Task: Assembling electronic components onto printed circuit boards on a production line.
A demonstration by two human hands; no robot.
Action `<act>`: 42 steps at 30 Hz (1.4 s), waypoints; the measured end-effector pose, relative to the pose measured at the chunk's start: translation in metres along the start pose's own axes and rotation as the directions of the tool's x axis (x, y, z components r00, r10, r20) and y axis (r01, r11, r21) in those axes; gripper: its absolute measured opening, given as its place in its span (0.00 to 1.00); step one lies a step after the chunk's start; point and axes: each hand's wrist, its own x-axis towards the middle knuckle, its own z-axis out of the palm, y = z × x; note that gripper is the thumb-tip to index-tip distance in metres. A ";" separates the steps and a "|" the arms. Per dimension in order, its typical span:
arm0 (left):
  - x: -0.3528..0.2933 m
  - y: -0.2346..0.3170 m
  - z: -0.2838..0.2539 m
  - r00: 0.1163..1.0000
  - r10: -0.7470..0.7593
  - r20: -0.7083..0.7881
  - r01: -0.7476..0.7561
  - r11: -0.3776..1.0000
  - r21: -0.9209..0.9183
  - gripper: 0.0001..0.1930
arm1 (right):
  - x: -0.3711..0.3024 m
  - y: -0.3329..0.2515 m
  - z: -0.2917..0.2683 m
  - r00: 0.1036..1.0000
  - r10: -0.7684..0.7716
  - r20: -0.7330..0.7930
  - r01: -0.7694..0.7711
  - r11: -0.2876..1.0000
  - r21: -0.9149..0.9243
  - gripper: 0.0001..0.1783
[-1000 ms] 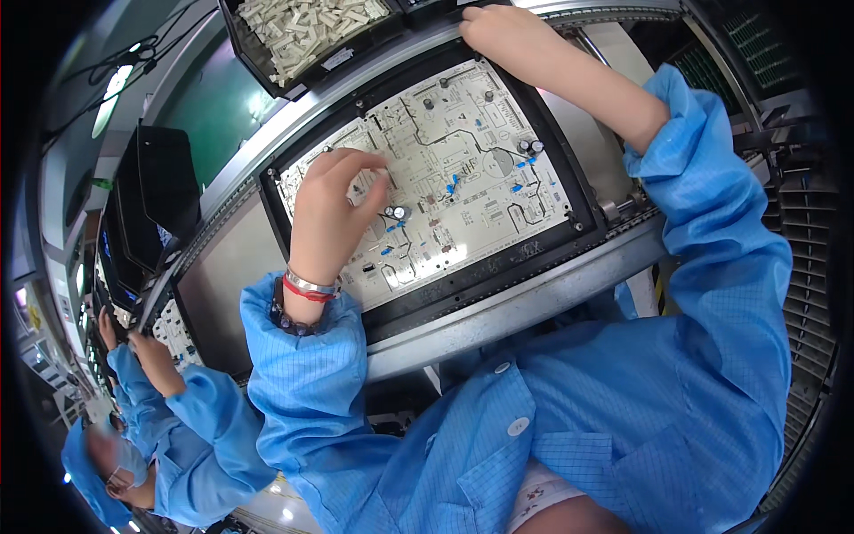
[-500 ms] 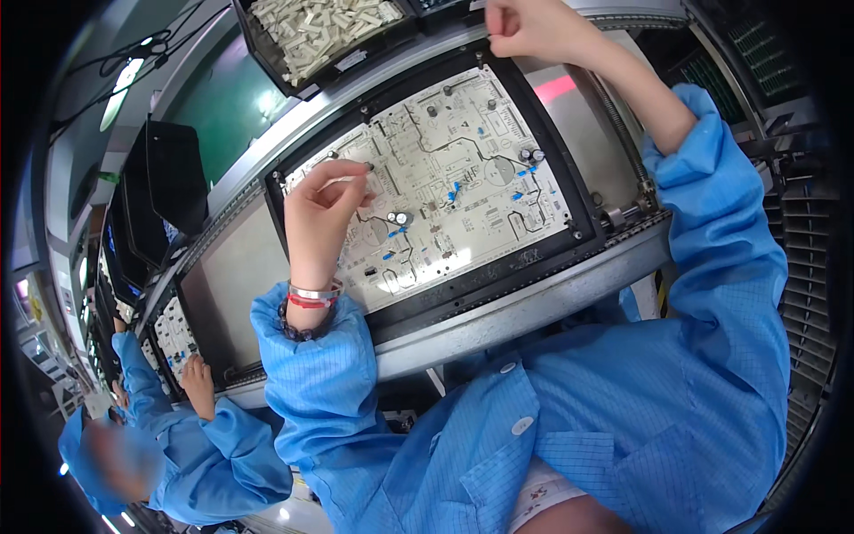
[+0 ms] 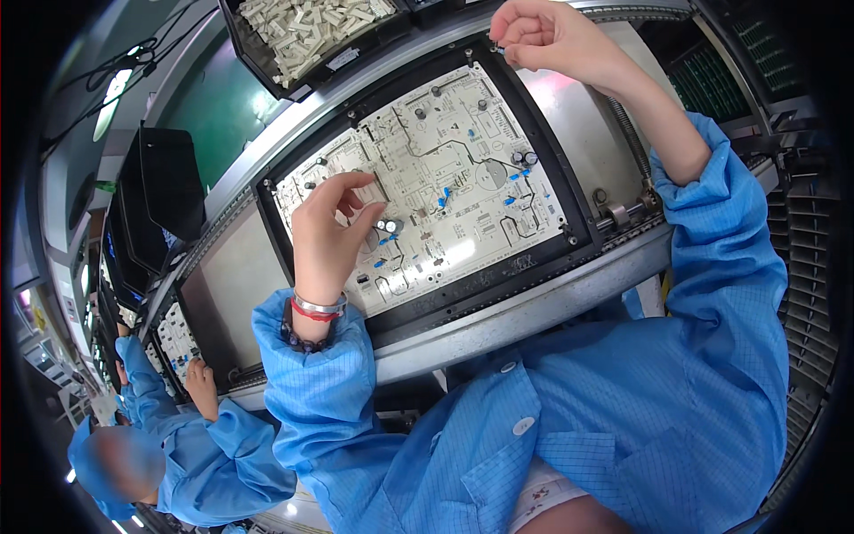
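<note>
The pale circuit board (image 3: 418, 169) is lying in the middle of the view, sitting inside a black frame (image 3: 471, 289). It is probably light, stiff and easily damaged, with capacitors (image 3: 387, 226) and blue parts (image 3: 443, 198) standing up that could bend if brushed; the rigid frame is likely offering the safer hold, along its 3 and 9 o'clock sides. Toward the board's 9 o'clock, the left hand (image 3: 327, 230) is hovering, thumb and forefinger standing apart with nothing visible between them. At 1 o'clock, by the frame's corner, the right hand (image 3: 556, 40) is curling narrow, a small piece (image 3: 501, 52) showing at its fingertips; whether it is gripping that, I cannot tell. At 11 o'clock, a black bin (image 3: 316, 78) is holding a loose heap of off-white oblong pieces (image 3: 316, 31). Farther out at 8 o'clock, a co-worker's hand (image 3: 201, 387) is resting near another board (image 3: 178, 334).
</note>
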 end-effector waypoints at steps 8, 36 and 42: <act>0.004 0.009 -0.004 0.998 0.021 0.059 -0.027 0.994 0.104 0.15 | -0.005 0.000 -0.002 1.000 0.026 0.016 -0.026 1.000 0.001 0.13; 0.188 -0.004 -0.022 0.751 0.608 0.256 -0.611 0.494 0.618 0.07 | -0.059 0.021 0.102 0.850 -0.322 0.417 0.520 0.640 -0.566 0.05; 0.177 0.042 -0.014 0.917 0.399 -0.029 -0.264 0.659 0.704 0.07 | -0.059 0.015 0.097 0.815 -0.349 0.462 0.577 0.564 -0.590 0.05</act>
